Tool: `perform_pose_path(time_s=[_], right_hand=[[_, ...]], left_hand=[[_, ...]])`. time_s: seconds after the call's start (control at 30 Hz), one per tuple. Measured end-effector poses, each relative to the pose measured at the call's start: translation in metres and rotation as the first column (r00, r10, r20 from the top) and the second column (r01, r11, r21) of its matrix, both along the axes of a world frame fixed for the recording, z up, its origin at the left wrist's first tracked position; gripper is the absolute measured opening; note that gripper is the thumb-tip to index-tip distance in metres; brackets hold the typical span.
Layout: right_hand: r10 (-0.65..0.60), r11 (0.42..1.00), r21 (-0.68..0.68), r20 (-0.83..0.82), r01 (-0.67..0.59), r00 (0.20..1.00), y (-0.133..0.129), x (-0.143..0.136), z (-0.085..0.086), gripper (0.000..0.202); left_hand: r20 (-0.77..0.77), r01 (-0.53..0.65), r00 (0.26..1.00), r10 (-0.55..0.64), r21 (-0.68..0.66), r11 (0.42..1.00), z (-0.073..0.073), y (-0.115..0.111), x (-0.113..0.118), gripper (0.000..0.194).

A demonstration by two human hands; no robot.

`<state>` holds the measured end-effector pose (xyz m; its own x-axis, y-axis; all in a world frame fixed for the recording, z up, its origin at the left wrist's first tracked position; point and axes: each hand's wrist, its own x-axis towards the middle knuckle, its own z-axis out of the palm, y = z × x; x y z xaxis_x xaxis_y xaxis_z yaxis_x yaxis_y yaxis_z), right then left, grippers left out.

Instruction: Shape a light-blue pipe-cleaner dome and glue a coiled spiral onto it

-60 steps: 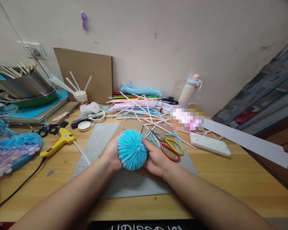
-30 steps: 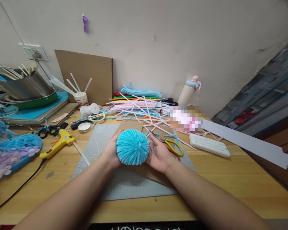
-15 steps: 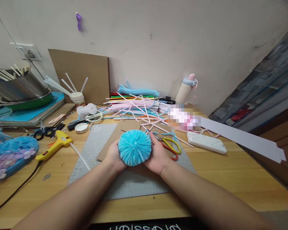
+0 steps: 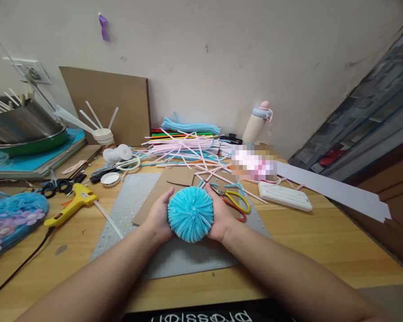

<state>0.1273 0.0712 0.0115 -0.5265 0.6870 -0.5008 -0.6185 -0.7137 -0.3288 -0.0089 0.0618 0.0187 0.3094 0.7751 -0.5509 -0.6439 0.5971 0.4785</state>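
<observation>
A round, fuzzy blue ball (image 4: pixel 191 214) with ridges running out from its centre is held between my two hands above a grey cutting mat (image 4: pixel 188 264). My left hand (image 4: pixel 160 217) is pressed against its left side, the thumb pointing up. My right hand (image 4: pixel 220 217) grips the right side, with most of its fingers hidden behind and under the ball. Beyond the ball a piece of brown cardboard (image 4: pixel 154 203) lies on the mat. Pliers with yellow and orange handles (image 4: pixel 237 202) rest just past my right hand.
On the left lie a yellow glue gun (image 4: pixel 70 205), black scissors (image 4: pixel 57 187) and a blue flowered piece (image 4: pixel 13 223). Pink fuzzy stems (image 4: pixel 188 145) are heaped at the back. A white box (image 4: pixel 285 196) and a bottle (image 4: pixel 257 123) stand to the right.
The ball has tilted and come slightly lower between my hands, its centre point now facing more toward me. The whole view has shifted a little, so the table things appear farther left.
</observation>
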Motion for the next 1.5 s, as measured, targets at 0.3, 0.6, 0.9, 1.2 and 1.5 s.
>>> perform_pose_path(time_s=[0.3, 0.6, 0.9, 1.2, 1.5], right_hand=[[-0.032, 0.984, 0.169, -0.098, 0.048, 0.995, 0.004, -0.003, -0.006, 0.046], [-0.094, 0.978, 0.189, 0.037, 0.085, 0.995, 0.005, -0.001, 0.0, 0.055], [0.11, 0.942, 0.324, -0.04, -0.091, 0.993, 0.005, 0.012, 0.0, 0.047], [0.046, 0.847, 0.53, -0.007, -0.035, 0.999, 0.001, 0.013, -0.009, 0.027], [-0.022, 0.869, 0.494, 0.036, 0.001, 0.999, -0.008, 0.008, -0.001, 0.025]], left_hand=[[-0.045, -0.18, 0.982, 0.186, 0.112, 0.977, 0.003, 0.009, -0.004, 0.031], [0.031, -0.108, 0.994, 0.104, 0.161, 0.981, -0.003, 0.006, -0.004, 0.027], [0.031, -0.18, 0.983, 0.179, 0.075, 0.981, 0.0, 0.011, -0.016, 0.032], [-0.376, -0.118, 0.885, 0.274, 0.389, 0.914, -0.016, 0.014, -0.024, 0.035], [-0.543, 0.696, 0.354, 0.762, 0.697, 0.173, -0.001, -0.011, -0.024, 0.043]])
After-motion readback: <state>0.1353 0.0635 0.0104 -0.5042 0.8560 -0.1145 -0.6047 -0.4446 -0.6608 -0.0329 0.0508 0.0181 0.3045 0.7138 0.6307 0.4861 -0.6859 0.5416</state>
